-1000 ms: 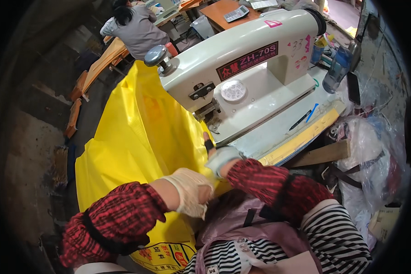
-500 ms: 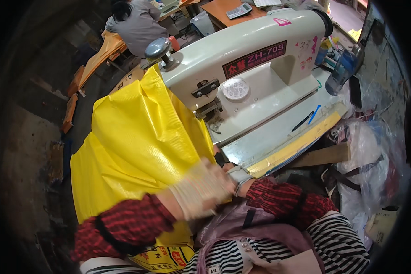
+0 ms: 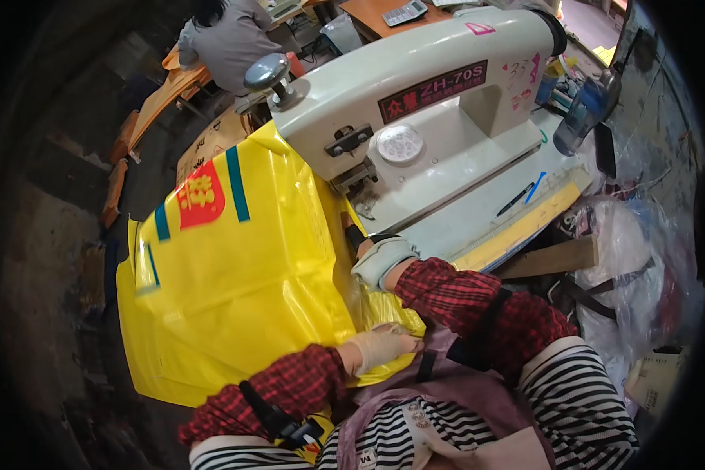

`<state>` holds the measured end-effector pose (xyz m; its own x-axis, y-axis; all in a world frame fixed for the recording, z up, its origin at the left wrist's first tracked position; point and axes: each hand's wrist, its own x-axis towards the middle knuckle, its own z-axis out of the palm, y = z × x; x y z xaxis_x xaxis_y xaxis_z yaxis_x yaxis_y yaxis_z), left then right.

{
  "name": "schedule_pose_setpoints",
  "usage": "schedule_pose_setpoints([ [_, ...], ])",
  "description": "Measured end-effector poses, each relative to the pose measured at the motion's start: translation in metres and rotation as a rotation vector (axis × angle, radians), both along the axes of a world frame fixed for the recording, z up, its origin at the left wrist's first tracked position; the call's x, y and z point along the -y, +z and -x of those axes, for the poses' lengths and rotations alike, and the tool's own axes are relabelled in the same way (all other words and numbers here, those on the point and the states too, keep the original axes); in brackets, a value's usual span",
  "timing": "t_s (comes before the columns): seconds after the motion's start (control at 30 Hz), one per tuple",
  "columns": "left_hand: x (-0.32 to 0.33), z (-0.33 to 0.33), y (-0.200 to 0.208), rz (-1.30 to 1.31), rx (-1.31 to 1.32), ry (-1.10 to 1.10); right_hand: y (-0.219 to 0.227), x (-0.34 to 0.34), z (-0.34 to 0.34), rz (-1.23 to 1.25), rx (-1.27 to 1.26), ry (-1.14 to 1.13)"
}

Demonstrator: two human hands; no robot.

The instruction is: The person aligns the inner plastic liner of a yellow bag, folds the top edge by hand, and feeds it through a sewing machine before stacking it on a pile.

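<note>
Head view: we saw that the yellow bag [image 3: 243, 301] had turned printed face up beside the sewing machine [image 3: 446, 145], seemingly laying its edge alongside. Our left hand [image 3: 388, 345] pinched its near edge; whether our right hand [image 3: 363, 248] gripped, we couldn't tell.

Brightest at upper right — glare on yellow plastic [image 3: 251, 290], left side dim — edges bent, fading to black.
</note>
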<state>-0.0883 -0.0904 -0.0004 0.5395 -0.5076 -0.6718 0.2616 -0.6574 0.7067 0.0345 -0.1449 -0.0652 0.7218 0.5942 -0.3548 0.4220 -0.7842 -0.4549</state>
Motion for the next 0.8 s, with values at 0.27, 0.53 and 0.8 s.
schedule_pose_setpoints([
  [0.27,-0.046,-0.018,0.005,0.461,0.468,1.418,-0.044,0.048,0.064,-0.579,-0.338,-0.161],
  [0.53,-0.082,-0.001,-0.005,-0.885,0.63,0.057,0.023,0.088,0.065,-0.555,-0.63,-0.091],
  [0.8,-0.046,-0.031,-0.016,-0.517,1.262,0.326,-0.003,0.082,0.06,-0.362,-0.687,-0.099],
])
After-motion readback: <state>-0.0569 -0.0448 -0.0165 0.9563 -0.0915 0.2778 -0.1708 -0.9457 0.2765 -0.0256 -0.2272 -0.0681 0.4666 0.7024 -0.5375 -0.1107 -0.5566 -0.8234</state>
